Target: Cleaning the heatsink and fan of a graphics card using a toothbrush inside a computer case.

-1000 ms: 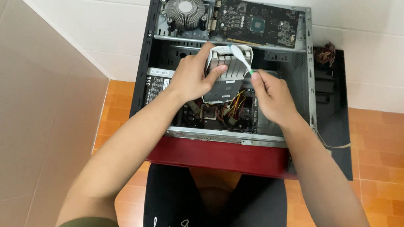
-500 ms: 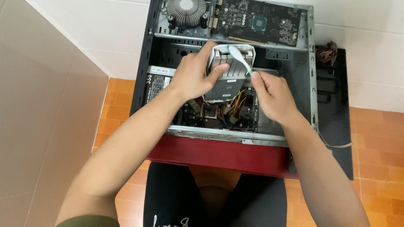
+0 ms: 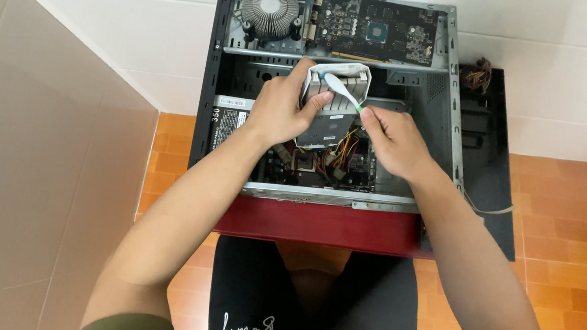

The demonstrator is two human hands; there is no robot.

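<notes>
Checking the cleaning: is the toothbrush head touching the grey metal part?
Touching. The head view shows the toothbrush head lying on the grey metal part held by the left hand.

A round finned cooler [image 3: 270, 11] lies at the far left on the open computer case [image 3: 207, 92], with a dark circuit board [image 3: 378, 30] just beside it. A black side panel [image 3: 488, 155] lies to the right, bearing what seems to be a small bundle of wires [image 3: 476, 75]. Orange floor tiles [image 3: 574, 235] lie around.
</notes>
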